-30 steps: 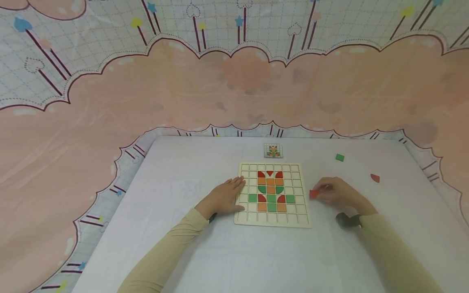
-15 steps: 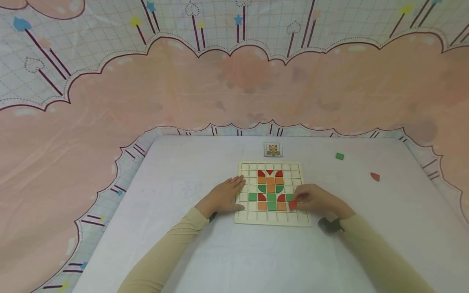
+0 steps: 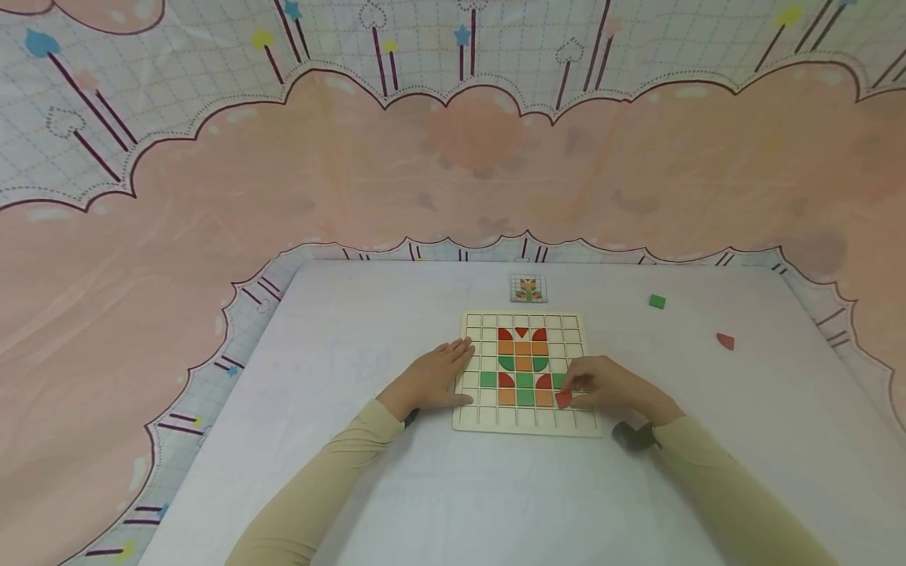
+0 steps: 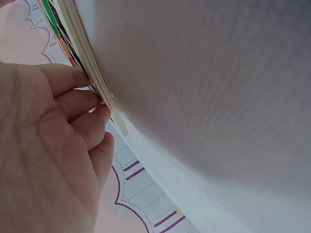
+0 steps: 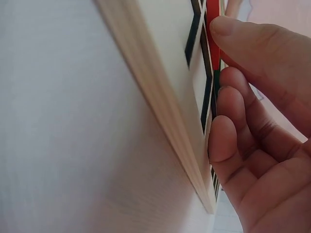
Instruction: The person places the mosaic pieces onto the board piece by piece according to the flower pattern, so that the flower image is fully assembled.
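Observation:
A wooden grid board lies on the table, with red, orange and green tiles set in a pattern in its middle squares. My left hand rests at the board's left edge, its fingertips touching the rim, as the left wrist view also shows. Over the lower right part of the pattern, my right hand pinches a red tile. That tile sits beside an orange tile, just below a green tile partly hidden by the fingers. In the right wrist view, the thumb presses on the red tile.
Behind the board lies a small pattern card. To the right on the white table are a loose green tile and a loose red quarter-round tile. A patterned cloth hangs behind.
My right hand has carried the red tile leftward from beside the board onto its lower right squares. In the last half second it shifts only slightly. The left hand stays in place.

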`<state>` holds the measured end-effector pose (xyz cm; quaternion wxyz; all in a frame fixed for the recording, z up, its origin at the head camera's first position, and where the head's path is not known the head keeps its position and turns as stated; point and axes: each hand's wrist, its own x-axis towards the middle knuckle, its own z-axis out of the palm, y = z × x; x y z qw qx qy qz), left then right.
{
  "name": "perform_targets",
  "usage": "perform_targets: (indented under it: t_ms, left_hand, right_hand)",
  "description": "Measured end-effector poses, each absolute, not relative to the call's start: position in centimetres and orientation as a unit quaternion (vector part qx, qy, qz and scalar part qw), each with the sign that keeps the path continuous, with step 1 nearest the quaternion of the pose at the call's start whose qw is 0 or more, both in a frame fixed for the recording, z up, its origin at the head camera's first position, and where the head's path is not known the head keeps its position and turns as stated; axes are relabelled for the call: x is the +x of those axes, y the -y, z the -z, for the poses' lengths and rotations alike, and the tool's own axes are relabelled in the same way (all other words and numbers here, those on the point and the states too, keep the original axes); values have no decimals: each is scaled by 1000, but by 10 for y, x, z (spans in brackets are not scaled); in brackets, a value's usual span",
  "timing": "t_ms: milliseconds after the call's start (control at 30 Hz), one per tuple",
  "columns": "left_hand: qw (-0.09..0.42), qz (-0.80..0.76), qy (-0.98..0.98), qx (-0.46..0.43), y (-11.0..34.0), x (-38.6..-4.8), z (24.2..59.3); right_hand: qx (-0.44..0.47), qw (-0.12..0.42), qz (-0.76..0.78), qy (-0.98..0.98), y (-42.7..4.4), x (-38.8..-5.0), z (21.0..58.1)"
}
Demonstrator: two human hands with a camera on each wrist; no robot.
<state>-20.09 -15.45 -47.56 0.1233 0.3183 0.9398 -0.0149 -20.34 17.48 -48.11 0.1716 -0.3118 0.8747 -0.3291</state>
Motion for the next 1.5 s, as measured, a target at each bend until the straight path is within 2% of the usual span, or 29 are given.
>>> perform_targets:
  t_ms: [733,900,1233,1400,1500]
  left_hand:
    - [119,10,-938,324,151,-203,473]
    - [116,17,-938,327,150,-204,473]
    - [119,26,-940,320,151,-205,475]
    - [124,14,-941,314,153,-205,476]
    - [129,15,-941,312,154,-204,477]
  right_hand:
    - [-263,142,327,-897,-182,-202,483]
    - [-237,105,359,-896,-207,-202,474]
    - [-193,7,326,-925,-281,-201,455]
    - [-157,-23,331,-930,-318,-202,455]
    - [-113,-21,324,-939,-337,-203,458]
